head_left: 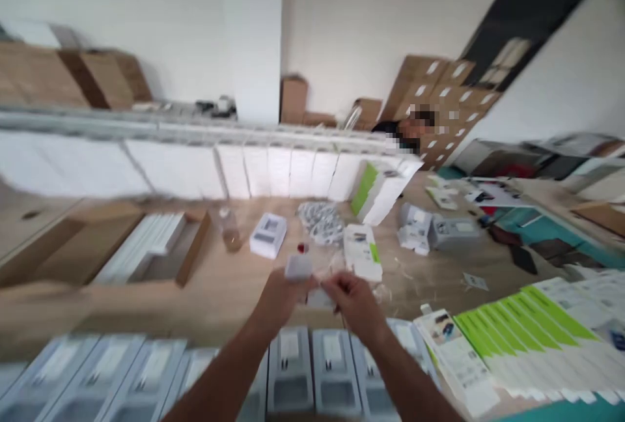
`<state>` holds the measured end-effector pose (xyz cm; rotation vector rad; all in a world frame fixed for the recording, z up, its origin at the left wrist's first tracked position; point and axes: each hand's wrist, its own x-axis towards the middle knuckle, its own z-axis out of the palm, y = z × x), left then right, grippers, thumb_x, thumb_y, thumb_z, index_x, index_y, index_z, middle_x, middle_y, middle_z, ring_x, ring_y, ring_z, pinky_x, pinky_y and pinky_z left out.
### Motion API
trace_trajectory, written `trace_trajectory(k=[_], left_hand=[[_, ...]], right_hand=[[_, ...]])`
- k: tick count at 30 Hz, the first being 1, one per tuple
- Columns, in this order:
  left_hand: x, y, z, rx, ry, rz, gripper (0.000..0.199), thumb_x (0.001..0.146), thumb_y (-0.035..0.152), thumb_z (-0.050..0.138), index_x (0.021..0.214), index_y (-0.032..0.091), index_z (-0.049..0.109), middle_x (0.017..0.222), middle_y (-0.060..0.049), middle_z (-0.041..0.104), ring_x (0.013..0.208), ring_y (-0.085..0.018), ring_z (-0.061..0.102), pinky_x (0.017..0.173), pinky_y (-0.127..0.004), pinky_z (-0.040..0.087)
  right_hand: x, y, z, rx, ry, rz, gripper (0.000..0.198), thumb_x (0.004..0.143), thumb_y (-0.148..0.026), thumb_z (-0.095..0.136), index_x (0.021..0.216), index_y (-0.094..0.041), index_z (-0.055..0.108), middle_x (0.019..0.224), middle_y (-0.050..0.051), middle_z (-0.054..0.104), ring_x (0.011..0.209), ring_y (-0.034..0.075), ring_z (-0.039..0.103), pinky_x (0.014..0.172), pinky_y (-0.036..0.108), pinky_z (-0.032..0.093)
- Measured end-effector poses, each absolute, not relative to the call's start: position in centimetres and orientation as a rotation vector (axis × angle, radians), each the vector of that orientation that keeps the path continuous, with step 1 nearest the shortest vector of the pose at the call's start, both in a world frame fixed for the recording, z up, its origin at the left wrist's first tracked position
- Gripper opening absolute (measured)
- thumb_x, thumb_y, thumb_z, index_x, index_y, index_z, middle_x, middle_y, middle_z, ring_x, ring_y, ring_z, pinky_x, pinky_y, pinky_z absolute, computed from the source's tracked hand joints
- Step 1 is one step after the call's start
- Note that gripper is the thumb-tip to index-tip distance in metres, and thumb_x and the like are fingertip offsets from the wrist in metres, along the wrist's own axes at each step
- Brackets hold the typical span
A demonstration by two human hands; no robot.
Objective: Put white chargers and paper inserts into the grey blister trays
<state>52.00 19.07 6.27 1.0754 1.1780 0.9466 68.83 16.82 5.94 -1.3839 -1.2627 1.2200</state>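
Note:
My left hand [283, 288] is closed around a small white block-shaped item [299, 267], blurred by motion. Close beside it, my right hand [352, 298] is pinched at a pale flat piece [319, 298] between the two hands; its kind is unclear. Just beyond the hands lie a pile of grey-white bundled cables [321, 222] and a flat printed carton [362, 251] with a green edge. A white tray-like box [268, 235] sits farther left on the wooden table.
Along the near edge runs a row of grey trays with white devices [289, 370]. Green-and-white cartons [522, 321] are stacked at right. A cardboard box [193, 249] with white boxes is at left, near a bottle [229, 230]. A person [405, 132] is behind the white cartons [278, 171].

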Motion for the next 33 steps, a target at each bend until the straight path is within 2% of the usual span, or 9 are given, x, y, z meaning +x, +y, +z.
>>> trace_trajectory(k=[3, 9, 13, 15, 17, 23, 26, 28, 33], left_hand=[[52.3, 19.3, 4.6, 1.028, 1.206, 0.853, 0.028, 0.059, 0.036, 0.079, 0.068, 0.013, 0.066, 0.056, -0.001, 0.059, 0.054, -0.016, 0.053, 0.052, -0.027, 0.041], [53.1, 18.3, 0.5, 1.087, 1.293, 0.932, 0.032, 0.054, 0.045, 0.080, 0.059, 0.017, 0.066, 0.053, -0.002, 0.060, 0.054, -0.020, 0.055, 0.053, -0.030, 0.042], [53.1, 15.8, -0.9, 1.135, 1.384, 0.781, 0.030, 0.060, 0.045, 0.077, 0.060, 0.017, 0.066, 0.055, -0.001, 0.061, 0.056, -0.020, 0.055, 0.055, -0.029, 0.043], [53.2, 14.3, -1.3, 1.202, 1.417, 0.643, 0.028, 0.065, 0.042, 0.075, 0.059, 0.016, 0.064, 0.054, 0.000, 0.058, 0.057, -0.018, 0.054, 0.055, -0.027, 0.043], [53.5, 13.0, -2.2, 1.160, 1.345, 0.581, 0.028, 0.069, 0.042, 0.074, 0.070, 0.014, 0.068, 0.060, -0.001, 0.062, 0.061, -0.017, 0.057, 0.061, -0.027, 0.047], [53.8, 9.5, -4.7, 0.502, 1.131, 0.566, 0.031, 0.077, 0.031, 0.066, 0.101, 0.011, 0.068, 0.077, -0.004, 0.066, 0.066, -0.014, 0.062, 0.068, -0.027, 0.053], [53.9, 8.7, -4.6, 0.371, 1.076, 0.515, 0.028, 0.080, 0.023, 0.060, 0.101, 0.007, 0.068, 0.080, -0.008, 0.068, 0.069, -0.016, 0.065, 0.069, -0.030, 0.056], [54.2, 8.5, -4.3, 0.397, 1.045, 0.502, 0.027, 0.080, 0.023, 0.062, 0.101, 0.007, 0.067, 0.083, -0.011, 0.070, 0.073, -0.019, 0.067, 0.070, -0.032, 0.058], [55.2, 8.1, -3.7, 0.433, 1.009, 0.514, 0.029, 0.079, 0.023, 0.067, 0.104, 0.009, 0.066, 0.088, -0.012, 0.072, 0.081, -0.022, 0.070, 0.074, -0.034, 0.060]], right_hand=[[68.8, 16.7, 4.8, -1.364, -1.193, 1.268, 0.037, 0.070, -0.053, 0.069, 0.064, -0.017, 0.061, 0.053, -0.004, 0.053, 0.046, 0.009, 0.046, 0.043, 0.020, 0.039], [68.8, 15.1, -0.7, -1.320, -1.015, 1.267, 0.040, 0.068, -0.057, 0.068, 0.066, -0.018, 0.055, 0.050, -0.006, 0.049, 0.040, 0.007, 0.042, 0.041, 0.020, 0.033], [67.9, 11.9, -3.2, -1.447, -0.995, 1.305, 0.033, 0.074, -0.050, 0.062, 0.069, -0.018, 0.057, 0.047, -0.006, 0.051, 0.037, 0.007, 0.038, 0.039, 0.019, 0.027], [68.4, 9.9, -3.7, -1.493, -1.009, 1.265, 0.028, 0.074, -0.042, 0.062, 0.063, -0.017, 0.057, 0.047, -0.005, 0.052, 0.040, 0.007, 0.040, 0.042, 0.019, 0.029], [70.5, 8.0, -4.4, -1.532, -0.974, 1.221, 0.023, 0.075, -0.039, 0.062, 0.067, -0.017, 0.060, 0.051, -0.004, 0.055, 0.045, 0.008, 0.045, 0.046, 0.019, 0.034], [82.6, 2.4, -9.6, -2.028, -0.660, 0.884, 0.031, 0.074, -0.045, 0.062, 0.083, -0.015, 0.066, 0.065, 0.003, 0.066, 0.056, 0.014, 0.059, 0.050, 0.023, 0.043], [85.4, 1.1, -11.2, -2.204, -0.702, 0.794, 0.032, 0.078, -0.043, 0.058, 0.087, -0.013, 0.067, 0.076, 0.007, 0.071, 0.064, 0.016, 0.064, 0.057, 0.024, 0.048], [85.3, 1.2, -11.8, -2.258, -0.763, 0.832, 0.028, 0.079, -0.039, 0.059, 0.088, -0.014, 0.068, 0.075, 0.006, 0.071, 0.064, 0.015, 0.064, 0.059, 0.023, 0.048], [82.2, 2.7, -13.3, -2.542, -0.980, 0.889, 0.015, 0.076, -0.030, 0.065, 0.074, -0.017, 0.071, 0.074, 0.007, 0.071, 0.073, 0.020, 0.066, 0.064, 0.027, 0.044]])
